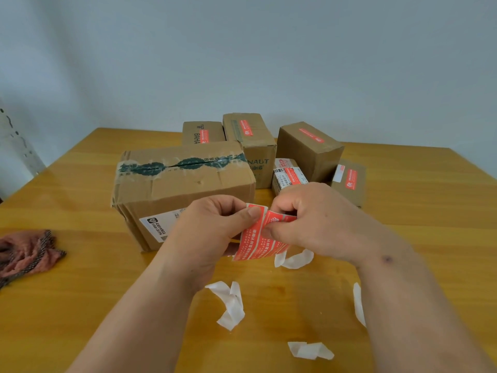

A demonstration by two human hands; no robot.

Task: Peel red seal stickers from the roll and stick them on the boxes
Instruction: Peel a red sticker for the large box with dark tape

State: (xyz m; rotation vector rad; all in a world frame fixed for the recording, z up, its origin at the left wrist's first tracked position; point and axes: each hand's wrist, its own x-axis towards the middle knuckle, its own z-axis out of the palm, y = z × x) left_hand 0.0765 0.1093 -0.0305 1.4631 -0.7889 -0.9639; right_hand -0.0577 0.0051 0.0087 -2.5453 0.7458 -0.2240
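In the head view, both hands meet over the middle of the wooden table (80,184). The left hand (212,227) pinches the red sticker strip (258,238) between thumb and curled fingers at its upper left edge. The right hand (309,219) pinches the top of the same strip, thumb against forefinger, with the other fingers curled in. The strip hangs down between the hands, above the table, and its lower end is near a curl of white backing paper (294,259).

Just behind the hands stands the big box (183,184), closed with green printed tape and with a white label on its front side. The hands cover a part of its front right corner. I see no red sticker on it.

Behind and to the right are smaller boxes, close together: the BAHA box (201,133), the tall box (250,138), the right box (309,149), the low box (349,181), and a small box (289,177) partly hidden by the right hand. Each shows a red sticker on top.

More backing scraps lie on the table: one (228,302) under the left forearm, one (309,349) near the front edge, one (359,302) beside the right forearm. A reddish cloth (27,254) lies at the left edge.
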